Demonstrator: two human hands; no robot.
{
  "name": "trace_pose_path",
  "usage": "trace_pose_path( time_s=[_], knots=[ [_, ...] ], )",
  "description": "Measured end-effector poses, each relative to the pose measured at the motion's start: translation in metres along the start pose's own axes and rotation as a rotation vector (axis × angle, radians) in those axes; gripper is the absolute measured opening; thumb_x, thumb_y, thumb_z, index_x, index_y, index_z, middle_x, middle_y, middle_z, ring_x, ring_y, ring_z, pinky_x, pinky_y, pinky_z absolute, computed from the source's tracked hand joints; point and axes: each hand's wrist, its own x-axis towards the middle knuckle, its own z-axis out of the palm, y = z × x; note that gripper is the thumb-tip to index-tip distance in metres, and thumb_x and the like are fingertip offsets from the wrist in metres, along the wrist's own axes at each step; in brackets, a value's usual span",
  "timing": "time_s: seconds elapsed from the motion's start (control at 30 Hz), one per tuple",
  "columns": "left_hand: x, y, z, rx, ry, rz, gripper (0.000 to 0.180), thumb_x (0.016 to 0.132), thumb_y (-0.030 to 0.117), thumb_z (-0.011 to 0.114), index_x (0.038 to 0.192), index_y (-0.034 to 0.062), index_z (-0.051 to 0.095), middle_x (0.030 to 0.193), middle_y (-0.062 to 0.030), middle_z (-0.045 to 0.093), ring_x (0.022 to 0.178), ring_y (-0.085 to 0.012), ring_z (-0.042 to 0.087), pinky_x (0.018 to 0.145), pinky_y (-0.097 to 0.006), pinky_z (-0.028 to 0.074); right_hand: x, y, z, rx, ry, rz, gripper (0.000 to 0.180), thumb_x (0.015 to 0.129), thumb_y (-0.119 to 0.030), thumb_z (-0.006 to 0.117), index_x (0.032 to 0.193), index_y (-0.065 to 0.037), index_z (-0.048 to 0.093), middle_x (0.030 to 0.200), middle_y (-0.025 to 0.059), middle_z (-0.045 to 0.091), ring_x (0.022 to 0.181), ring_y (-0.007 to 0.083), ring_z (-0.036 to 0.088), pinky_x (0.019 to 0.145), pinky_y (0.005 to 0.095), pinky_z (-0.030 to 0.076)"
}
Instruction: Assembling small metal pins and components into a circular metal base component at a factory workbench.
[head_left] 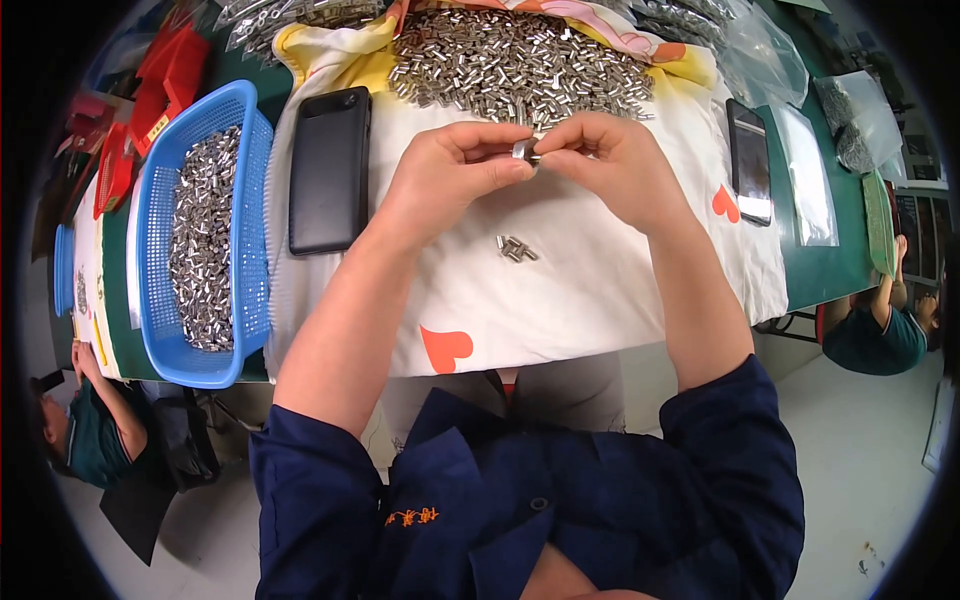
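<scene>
My left hand [440,170] and my right hand [612,165] meet just in front of a big heap of small silver metal cylinders [520,65]. Between the fingertips of both hands is a small shiny metal piece [522,150]. The left thumb and forefinger pinch it from one side. My right thumb and forefinger close on its other side, where a darker bit shows, too small to make out. Nearer to me, a few loose cylinders [516,248] lie on a white cloth [600,300] printed with red hearts.
A blue plastic basket [256,200] full of similar cylinders stands on the left, beside a black phone-like device [330,170]. Another phone [750,160] and clear plastic bags [805,180] lie on the right. Red bins [170,85] sit at far left. Co-workers sit at both sides.
</scene>
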Motion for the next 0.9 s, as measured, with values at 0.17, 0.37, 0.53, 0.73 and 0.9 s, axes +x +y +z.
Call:
trace_pose_path(
  time_s=[0.17,0.37,0.53,0.73,0.9],
  knots=[
    [0.0,-0.002,0.001,0.019,-0.012,-0.019,0.03,0.073,0.001,0.064,0.102,-0.0024,0.058,0.087,-0.0071,0.063,0.079,-0.01,0.058,0.072,-0.021,0.047,0.002,0.008,-0.005,0.202,-0.085,0.089,0.009,0.075,-0.006,0.06,0.082,-0.001,0.061,0.074,0.0017,0.06,0.069,0.0064,0.053,0.063,0.0202,0.043],
    [0.001,-0.003,0.001,0.016,0.03,-0.005,0.029,0.073,0.002,0.065,0.102,-0.0024,0.058,0.085,-0.0072,0.063,0.079,-0.01,0.058,0.072,-0.021,0.047,0.0,0.006,0.003,0.064,-0.006,0.067,0.009,0.076,-0.007,0.059,0.083,0.0,0.061,0.073,0.0014,0.059,0.067,0.0064,0.052,0.062,0.0204,0.042],
    [0.0,0.0,-0.003,-0.018,0.026,-0.012,0.031,0.074,0.003,0.065,0.103,-0.0028,0.057,0.087,-0.0076,0.062,0.08,-0.0103,0.058,0.073,-0.02,0.046,0.001,0.003,0.009,0.05,0.021,0.033,0.01,0.076,-0.007,0.058,0.083,-0.001,0.061,0.072,0.0014,0.059,0.066,0.0071,0.052,0.061,0.0214,0.043],
    [0.001,0.001,0.003,0.034,0.087,0.007,0.031,0.073,0.002,0.065,0.103,-0.0027,0.057,0.087,-0.0065,0.062,0.079,-0.0096,0.057,0.073,-0.02,0.046,-0.002,0.008,0.015,-0.051,0.143,-0.121,0.011,0.074,-0.008,0.059,0.083,-0.001,0.061,0.073,0.0039,0.061,0.065,0.0118,0.055,0.063,0.0244,0.045],
    [-0.005,0.004,0.004,0.014,0.086,-0.007,0.032,0.072,-0.001,0.066,0.102,-0.0027,0.057,0.088,-0.0069,0.061,0.079,-0.0102,0.057,0.071,-0.02,0.046,-0.006,0.006,0.013,-0.201,0.182,-0.274,0.011,0.072,-0.008,0.06,0.08,-0.001,0.06,0.075,0.0083,0.062,0.063,0.0177,0.058,0.061,0.0264,0.047]
  ],
)
